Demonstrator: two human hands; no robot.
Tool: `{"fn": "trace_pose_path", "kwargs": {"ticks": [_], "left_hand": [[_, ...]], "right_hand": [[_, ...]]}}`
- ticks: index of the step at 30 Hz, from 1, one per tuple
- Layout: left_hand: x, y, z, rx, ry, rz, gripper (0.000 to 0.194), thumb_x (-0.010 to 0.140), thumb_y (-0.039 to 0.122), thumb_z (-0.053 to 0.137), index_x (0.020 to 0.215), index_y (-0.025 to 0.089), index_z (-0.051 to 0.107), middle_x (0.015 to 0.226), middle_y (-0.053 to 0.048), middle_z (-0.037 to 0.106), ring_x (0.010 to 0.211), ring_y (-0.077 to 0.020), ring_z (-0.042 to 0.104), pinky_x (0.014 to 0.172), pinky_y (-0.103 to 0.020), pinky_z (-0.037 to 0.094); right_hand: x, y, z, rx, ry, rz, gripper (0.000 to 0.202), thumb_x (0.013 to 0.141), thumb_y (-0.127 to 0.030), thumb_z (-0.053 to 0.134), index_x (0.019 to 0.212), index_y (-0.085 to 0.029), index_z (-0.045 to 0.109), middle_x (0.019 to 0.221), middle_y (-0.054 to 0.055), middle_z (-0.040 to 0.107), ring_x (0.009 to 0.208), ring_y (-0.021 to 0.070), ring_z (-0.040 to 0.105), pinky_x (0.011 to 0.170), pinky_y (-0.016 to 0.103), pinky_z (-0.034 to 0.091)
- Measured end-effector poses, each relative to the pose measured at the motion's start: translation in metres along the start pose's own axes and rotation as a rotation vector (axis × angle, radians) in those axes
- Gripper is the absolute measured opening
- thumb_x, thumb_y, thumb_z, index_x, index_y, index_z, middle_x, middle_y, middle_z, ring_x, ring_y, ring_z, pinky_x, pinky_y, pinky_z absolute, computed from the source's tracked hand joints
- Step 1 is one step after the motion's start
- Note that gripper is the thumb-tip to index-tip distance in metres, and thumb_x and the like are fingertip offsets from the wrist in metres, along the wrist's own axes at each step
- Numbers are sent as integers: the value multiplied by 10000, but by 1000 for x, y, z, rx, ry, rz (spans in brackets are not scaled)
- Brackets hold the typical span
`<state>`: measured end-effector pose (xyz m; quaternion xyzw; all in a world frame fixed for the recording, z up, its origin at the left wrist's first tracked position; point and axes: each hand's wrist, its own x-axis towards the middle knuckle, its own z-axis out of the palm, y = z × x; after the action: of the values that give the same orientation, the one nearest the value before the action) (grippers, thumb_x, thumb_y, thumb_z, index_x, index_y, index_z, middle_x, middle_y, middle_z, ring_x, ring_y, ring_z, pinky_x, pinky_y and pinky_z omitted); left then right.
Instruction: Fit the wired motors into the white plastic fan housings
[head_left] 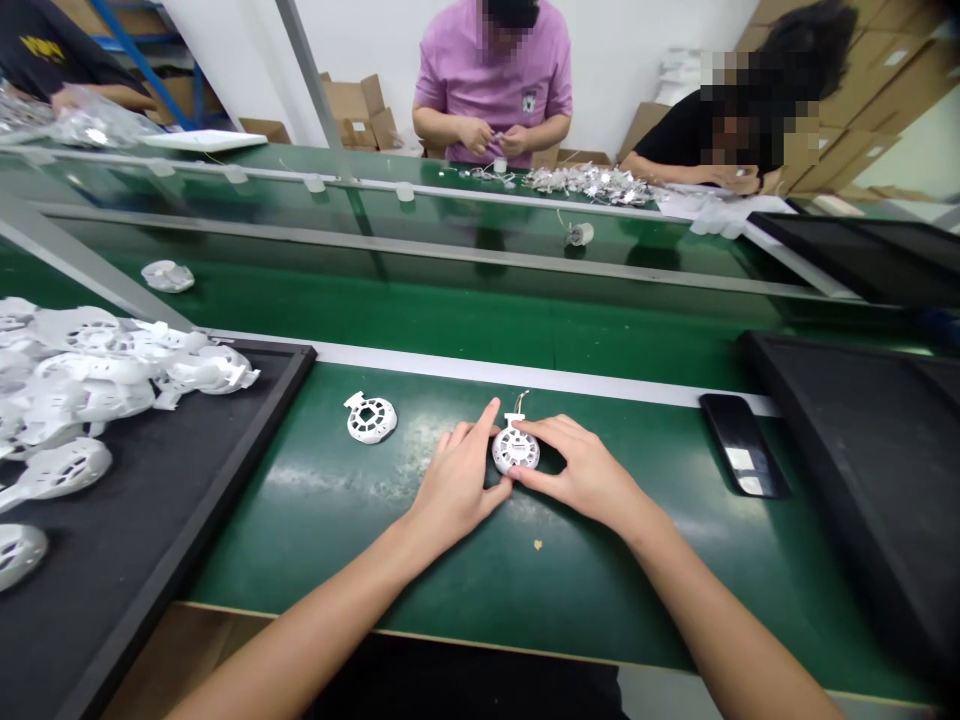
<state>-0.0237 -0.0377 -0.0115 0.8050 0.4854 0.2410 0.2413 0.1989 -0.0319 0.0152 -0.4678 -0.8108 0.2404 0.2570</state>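
Between my two hands a round white plastic housing [516,452] lies on the green table, with slots around its face and thin wires rising from its top tab. My left hand [459,470] cups its left side, thumb at the lower edge and forefinger stretched up past it. From the right, my right hand [581,465] grips it between thumb at the bottom and fingers at the top. To the left sits a similar white housing [372,420] with an open centre, touched by neither hand.
A black tray [262,400] at left carries a heap of white housings [90,370]. A phone [742,445] and another black tray [840,480] are at right. Beyond the green conveyor belt [450,320], co-workers sit near a pile of small parts [592,183].
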Motion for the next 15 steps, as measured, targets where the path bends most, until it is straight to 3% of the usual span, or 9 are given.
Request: {"fn": "trace_pose_path", "kwargs": {"ticks": [2, 4, 7, 9, 11, 15], "left_hand": [[0, 0, -2, -19, 1, 3, 948, 874, 262, 692, 1669, 199, 179, 1339, -124, 650, 1231, -331, 534, 1040, -487, 429], [2, 0, -9, -78, -16, 20, 837, 858, 275, 707, 1612, 206, 349, 1365, -124, 642, 1246, -331, 532, 1068, -492, 421], [9, 0, -26, -263, -92, -13, 456, 942, 339, 644, 1384, 227, 633, 1319, -85, 690, 1208, -287, 586, 1086, -449, 431], [16, 3, -38, -368, -133, -104, 313, 1004, 402, 581, 1213, 219, 726, 1192, -68, 748, 1112, -259, 643, 1041, -414, 466], [22, 9, -46, -474, -178, -172, 327, 1011, 456, 583, 1139, 202, 744, 1110, -67, 771, 1045, -250, 678, 998, -392, 494], [32, 24, -46, -779, -256, -174, 411, 1004, 502, 610, 1232, 177, 715, 1163, -90, 769, 1090, -254, 695, 985, -367, 518]], "right_hand": [[2, 0, -1, -57, -15, 34, 491, 927, -519, 740, 1368, -322, 651, 1219, 34, 745, 1133, 263, 625, 960, 438, 551], [4, -3, -1, -124, -25, 46, 478, 921, -558, 733, 1334, -324, 668, 1161, 41, 755, 1114, 282, 621, 923, 461, 546], [1, -8, 1, -142, -13, 10, 442, 941, -519, 721, 1320, -300, 662, 1171, 53, 755, 1110, 286, 626, 934, 471, 535], [-3, -10, 4, -89, 19, -29, 449, 949, -480, 722, 1348, -291, 642, 1186, 56, 752, 1100, 275, 632, 925, 444, 547], [-7, -9, 6, -12, 60, -88, 474, 953, -454, 725, 1386, -294, 617, 1229, 56, 739, 1115, 260, 639, 943, 422, 555], [-11, -7, 5, 174, 183, -134, 495, 963, -442, 719, 1425, -309, 600, 1361, 59, 678, 1208, 242, 645, 1034, 408, 540]]}}
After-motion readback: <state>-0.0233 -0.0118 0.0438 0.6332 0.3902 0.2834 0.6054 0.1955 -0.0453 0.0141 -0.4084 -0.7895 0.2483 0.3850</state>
